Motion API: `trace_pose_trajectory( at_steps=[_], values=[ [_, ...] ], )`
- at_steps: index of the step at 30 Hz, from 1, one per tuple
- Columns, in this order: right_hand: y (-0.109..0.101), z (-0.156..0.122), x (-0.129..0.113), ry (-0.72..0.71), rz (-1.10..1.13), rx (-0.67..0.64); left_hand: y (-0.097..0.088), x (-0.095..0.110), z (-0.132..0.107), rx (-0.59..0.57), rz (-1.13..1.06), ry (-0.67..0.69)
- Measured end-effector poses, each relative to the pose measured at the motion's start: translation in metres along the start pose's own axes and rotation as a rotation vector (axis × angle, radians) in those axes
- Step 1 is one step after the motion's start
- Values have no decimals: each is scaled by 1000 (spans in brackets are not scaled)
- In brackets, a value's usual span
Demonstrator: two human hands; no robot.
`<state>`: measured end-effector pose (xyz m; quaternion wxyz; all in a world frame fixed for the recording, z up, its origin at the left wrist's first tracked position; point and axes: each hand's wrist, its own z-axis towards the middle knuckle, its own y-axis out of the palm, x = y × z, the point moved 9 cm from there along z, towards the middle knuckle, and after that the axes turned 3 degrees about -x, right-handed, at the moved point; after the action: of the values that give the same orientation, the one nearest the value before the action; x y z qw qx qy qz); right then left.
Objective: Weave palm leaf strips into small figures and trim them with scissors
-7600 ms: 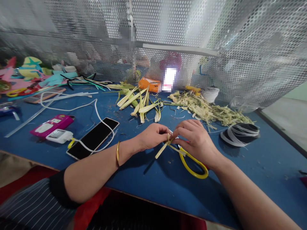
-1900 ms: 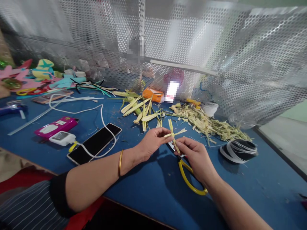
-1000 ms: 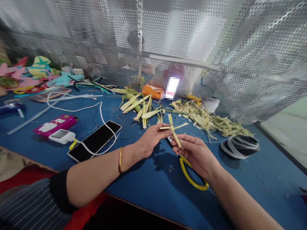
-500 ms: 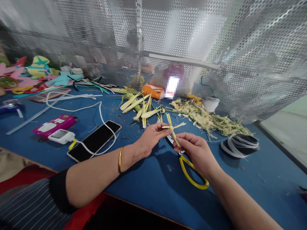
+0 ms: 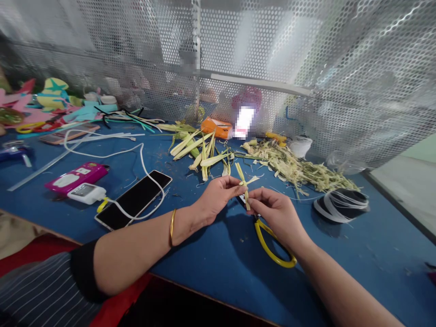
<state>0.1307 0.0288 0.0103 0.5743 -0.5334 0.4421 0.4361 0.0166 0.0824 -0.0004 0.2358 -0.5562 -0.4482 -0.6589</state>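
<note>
My left hand (image 5: pixel 215 198) and my right hand (image 5: pixel 274 212) meet above the blue table (image 5: pixel 211 268), both pinching a small cross of folded pale yellow leaf strips (image 5: pixel 243 180). The left fingers grip its left arm, the right fingers grip its lower stem. A gold bangle sits on my left wrist. Yellow-handled scissors (image 5: pixel 272 247) lie on the table just under my right hand, their blades hidden by it.
Cut leaf strips (image 5: pixel 200 152) and a heap of shredded trimmings (image 5: pixel 296 165) lie behind the hands. A phone (image 5: pixel 134 197) on a white cable, a pink case (image 5: pixel 73 175) and a white charger sit at left. A dark spool (image 5: pixel 340 204) is at right. Perforated metal screen behind.
The leaf piece went from lying low between my hands to a raised cross shape. In the last second my hands drew closer and the right fingers slid up its stem.
</note>
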Motion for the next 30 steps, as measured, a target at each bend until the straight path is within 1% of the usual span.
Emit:
trace_pose_trajectory(
  at_steps=[4,7,10,13,16,19,21,23,25,26,28,29,30],
  values=[
    [0,0,-1,-48,-74,25,0,0,-1,2,12,14],
    [-3,-2,-4,-106,-160,94,-1,-4,-1,20,5,6],
    [-5,-5,-10,-171,-316,160,-1,-9,-2,18,-6,-15],
    [-5,-10,-21,-272,-501,208,0,-11,-4,12,-15,-21],
    [-1,-14,-28,-351,-644,226,2,-13,-4,5,-27,-40],
    [0,-14,-26,-346,-689,218,2,-16,-5,9,-34,-72],
    [-2,-12,-21,-295,-630,206,0,-16,-4,24,-10,-75],
    [-3,-7,-14,-213,-476,155,-2,-14,-2,30,56,-57],
    [-2,-2,-6,-128,-284,95,-7,-7,-1,58,187,7],
    [-3,0,-3,-89,-193,84,-11,1,-1,101,286,67],
    [-6,2,0,-28,-60,105,-18,23,-7,231,525,241],
    [-9,2,2,-10,-18,130,-18,34,-13,290,638,332],
    [-11,2,2,2,6,156,-15,43,-18,319,726,406]
  ],
)
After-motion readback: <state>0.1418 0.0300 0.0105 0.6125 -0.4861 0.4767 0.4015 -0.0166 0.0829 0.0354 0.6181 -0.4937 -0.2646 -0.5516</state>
